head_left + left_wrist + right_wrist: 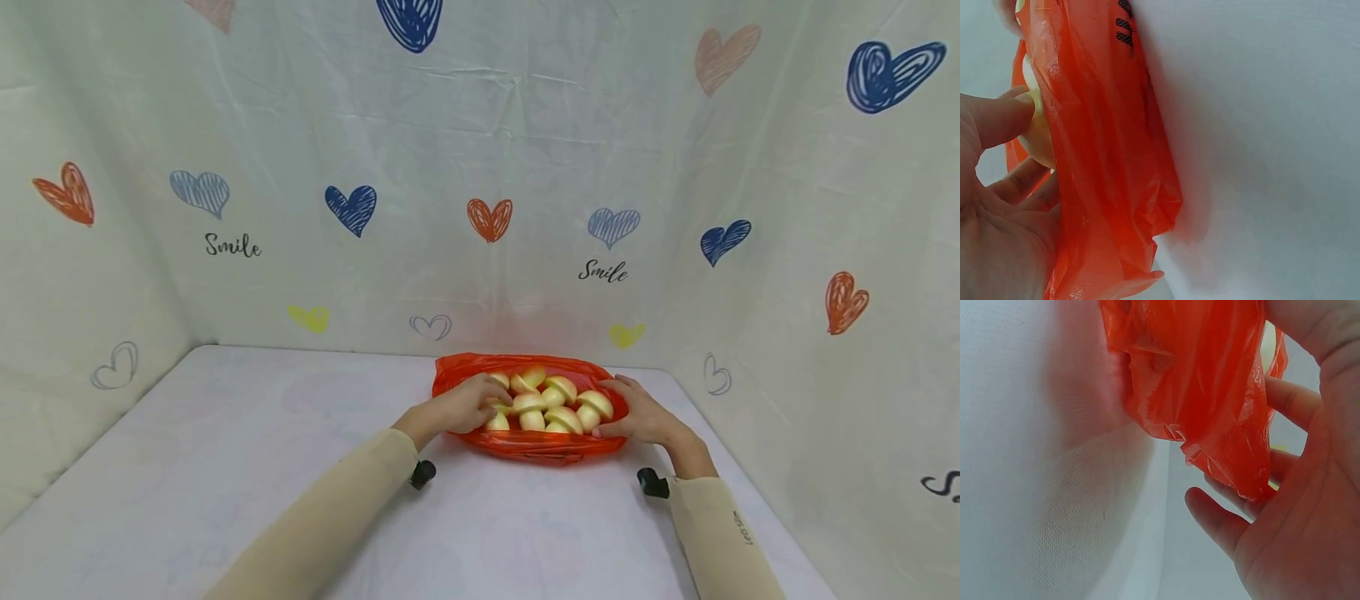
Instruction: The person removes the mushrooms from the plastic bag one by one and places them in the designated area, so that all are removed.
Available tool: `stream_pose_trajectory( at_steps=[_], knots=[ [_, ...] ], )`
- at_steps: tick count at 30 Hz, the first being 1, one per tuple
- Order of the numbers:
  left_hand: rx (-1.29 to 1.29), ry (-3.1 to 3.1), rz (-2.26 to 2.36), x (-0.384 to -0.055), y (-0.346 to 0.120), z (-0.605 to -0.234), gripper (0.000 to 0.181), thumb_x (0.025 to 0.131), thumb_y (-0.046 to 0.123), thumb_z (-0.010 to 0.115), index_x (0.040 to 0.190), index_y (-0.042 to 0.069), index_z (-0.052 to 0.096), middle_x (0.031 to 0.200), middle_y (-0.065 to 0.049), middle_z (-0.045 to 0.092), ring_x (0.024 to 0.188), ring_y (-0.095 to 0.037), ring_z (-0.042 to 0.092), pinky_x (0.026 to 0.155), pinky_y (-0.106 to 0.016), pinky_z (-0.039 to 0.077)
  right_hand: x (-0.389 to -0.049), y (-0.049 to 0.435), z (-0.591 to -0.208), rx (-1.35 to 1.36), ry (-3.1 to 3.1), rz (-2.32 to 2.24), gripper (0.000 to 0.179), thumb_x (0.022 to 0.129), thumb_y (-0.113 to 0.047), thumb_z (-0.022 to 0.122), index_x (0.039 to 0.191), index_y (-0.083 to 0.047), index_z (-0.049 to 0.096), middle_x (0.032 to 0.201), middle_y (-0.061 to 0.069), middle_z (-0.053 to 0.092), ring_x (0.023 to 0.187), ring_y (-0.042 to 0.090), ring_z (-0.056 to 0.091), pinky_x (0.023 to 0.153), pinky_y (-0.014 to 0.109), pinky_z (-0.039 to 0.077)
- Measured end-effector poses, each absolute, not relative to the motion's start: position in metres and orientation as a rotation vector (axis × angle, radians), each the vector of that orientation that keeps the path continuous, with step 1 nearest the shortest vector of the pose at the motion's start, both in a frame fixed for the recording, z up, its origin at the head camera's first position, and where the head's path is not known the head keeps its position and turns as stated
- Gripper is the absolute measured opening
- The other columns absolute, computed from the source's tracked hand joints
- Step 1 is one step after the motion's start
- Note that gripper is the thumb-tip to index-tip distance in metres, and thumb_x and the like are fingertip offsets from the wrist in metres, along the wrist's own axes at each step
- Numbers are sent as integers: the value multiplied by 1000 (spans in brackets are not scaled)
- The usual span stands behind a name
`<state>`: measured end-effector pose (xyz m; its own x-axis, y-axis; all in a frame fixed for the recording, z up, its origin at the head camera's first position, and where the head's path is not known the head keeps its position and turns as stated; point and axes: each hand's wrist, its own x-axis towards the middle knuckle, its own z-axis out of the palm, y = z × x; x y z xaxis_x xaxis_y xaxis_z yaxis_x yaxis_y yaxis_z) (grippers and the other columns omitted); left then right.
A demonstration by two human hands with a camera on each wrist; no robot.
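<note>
A red plastic bag (551,448) lies wide open on the table, holding several pale yellow mushrooms (531,408) with pinkish caps. My left hand (463,407) reaches over its left rim, thumb and fingers round a mushroom (1039,139), as the left wrist view shows. The bag's side hides part of that mushroom. At the right end, my right hand (639,415) has its thumb and fingers spread along the rim. In the right wrist view, relaxed fingers (1294,403) lie against the bag's edge, partly behind the red plastic.
A white-covered table (300,467) stretches out below, the bag near its back edge. Behind and at both sides hangs a pale curtain (420,133) printed with hearts and "Smile". Black wrist devices (423,474) sit by both beige sleeves (330,517).
</note>
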<state>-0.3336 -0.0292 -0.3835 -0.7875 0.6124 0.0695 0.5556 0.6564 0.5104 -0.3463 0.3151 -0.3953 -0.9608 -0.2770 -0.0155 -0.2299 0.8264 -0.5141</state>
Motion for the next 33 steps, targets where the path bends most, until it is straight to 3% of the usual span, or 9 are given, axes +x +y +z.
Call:
stream_pose_trajectory(
  at_steps=[33],
  knots=[
    [894, 2763, 831, -335, -26, -388, 32, 93, 7, 58, 122, 19, 64, 133, -3, 51, 126, -22, 41, 108, -41, 32, -345, 314, -394, -427, 2947, -769, 93, 69, -47, 81, 143, -10, 39, 151, 25, 17, 133, 49, 22, 96, 69, 30]
  ],
)
